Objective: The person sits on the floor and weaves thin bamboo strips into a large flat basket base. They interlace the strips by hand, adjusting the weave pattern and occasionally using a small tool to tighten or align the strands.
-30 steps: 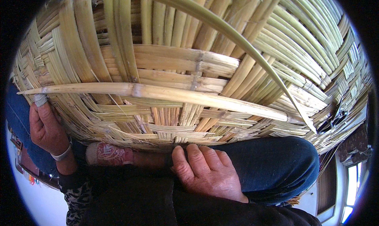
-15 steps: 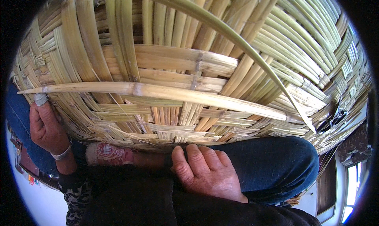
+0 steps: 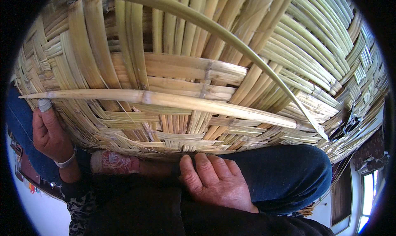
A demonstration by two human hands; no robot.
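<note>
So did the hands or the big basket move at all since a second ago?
Nothing visibly changed. The left hand stays against the woven basket at its left edge, and the right hand stays with its fingers at the lower rim. The long bamboo strip lies across the weave as before.

Pale yellow woven bamboo basket (image 3: pixel 198 83), dark blue trousers (image 3: pixel 284 178).

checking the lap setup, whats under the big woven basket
Under the woven bamboo basket show a blue-trousered knee and a red patterned foot. The right hand presses its lower edge, the left hand grips its side. The rest of the lap is covered.
</note>
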